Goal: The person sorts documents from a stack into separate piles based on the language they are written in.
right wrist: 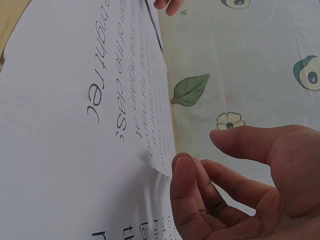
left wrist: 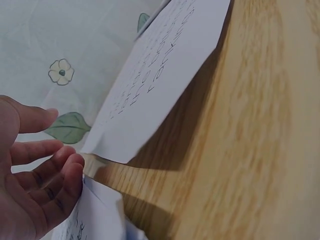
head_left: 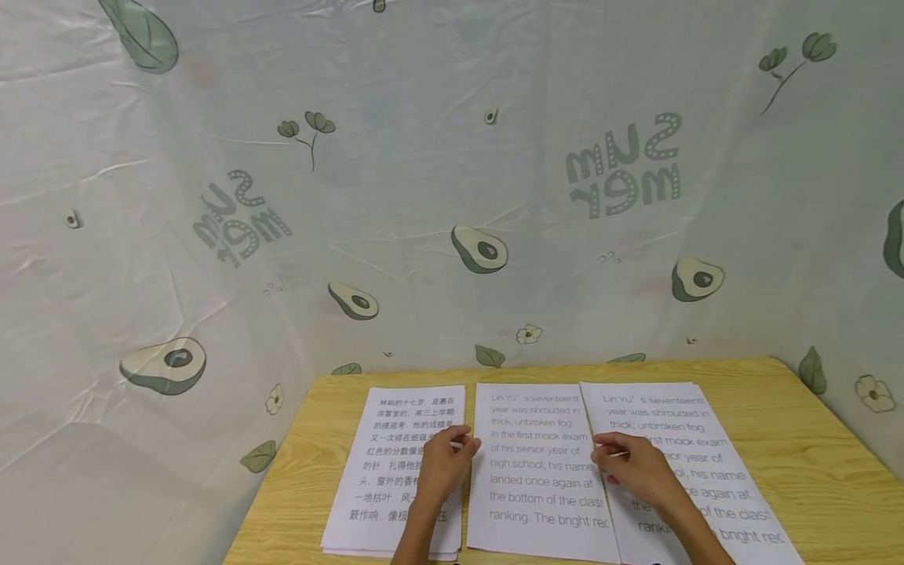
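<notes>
Three printed papers lie side by side. My left hand [head_left: 446, 463] is over the right side of the stack with Chinese text [head_left: 374, 479], its fingertips close to the left edge of the middle English sheet [head_left: 537, 502]. In the left wrist view, that hand's thumb stands apart from its loosely bent fingers [left wrist: 55, 185]. My right hand [head_left: 636, 463] hovers over the right English sheet [head_left: 706, 455], beside the middle sheet's right edge. Its thumb and bent fingers [right wrist: 187, 195] are apart, with nothing seen between them. Whether fingertips touch paper is unclear.
Beneath the papers is a light wooden table [head_left: 798, 447]. A pale cloth [head_left: 424, 180] with avocado, leaf and flower prints hangs behind the table's far edge and around its sides. The right sheet slightly meets or overlaps the middle one.
</notes>
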Available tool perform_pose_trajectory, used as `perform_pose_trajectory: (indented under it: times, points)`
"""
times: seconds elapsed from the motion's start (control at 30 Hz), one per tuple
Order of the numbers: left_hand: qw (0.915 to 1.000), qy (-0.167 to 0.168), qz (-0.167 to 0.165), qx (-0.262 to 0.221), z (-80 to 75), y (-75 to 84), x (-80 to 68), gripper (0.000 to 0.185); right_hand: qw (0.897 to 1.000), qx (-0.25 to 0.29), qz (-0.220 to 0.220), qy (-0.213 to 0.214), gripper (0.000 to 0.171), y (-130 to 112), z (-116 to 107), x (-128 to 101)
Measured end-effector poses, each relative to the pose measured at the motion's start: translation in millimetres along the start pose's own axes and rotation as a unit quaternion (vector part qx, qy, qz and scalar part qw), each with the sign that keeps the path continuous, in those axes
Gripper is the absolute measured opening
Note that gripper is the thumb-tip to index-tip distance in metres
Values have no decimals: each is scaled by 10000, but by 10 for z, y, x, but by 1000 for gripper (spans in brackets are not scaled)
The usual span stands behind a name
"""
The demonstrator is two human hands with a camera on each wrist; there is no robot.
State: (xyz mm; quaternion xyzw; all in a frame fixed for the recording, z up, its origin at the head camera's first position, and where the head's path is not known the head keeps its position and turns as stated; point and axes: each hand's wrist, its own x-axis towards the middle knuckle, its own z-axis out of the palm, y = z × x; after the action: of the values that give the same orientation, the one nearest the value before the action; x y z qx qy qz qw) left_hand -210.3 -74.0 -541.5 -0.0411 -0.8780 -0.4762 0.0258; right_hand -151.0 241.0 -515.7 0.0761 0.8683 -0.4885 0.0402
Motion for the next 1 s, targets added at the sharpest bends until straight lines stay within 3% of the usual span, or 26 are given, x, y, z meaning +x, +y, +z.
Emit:
perform_pose_trajectory:
  times: [0.37, 0.5, 0.7, 1.0]
  points:
    - [9999, -7, 34, 165, 22, -20, -8, 40, 9999, -88, -54, 120, 46, 26, 37, 8]
    - [9996, -39, 112, 248, 47, -33, -1, 37, 9993, -298, -110, 181, 44, 33, 59, 11]
    - [9985, -136, 209, 484, 71, -36, 0, 18, 9980, -600, -109, 182, 45, 43, 95, 22]
    - [9966, -165, 265, 761, 96, -5, -13, 18, 9939, -1060, -173, 250, 47, 71, 91, 73]
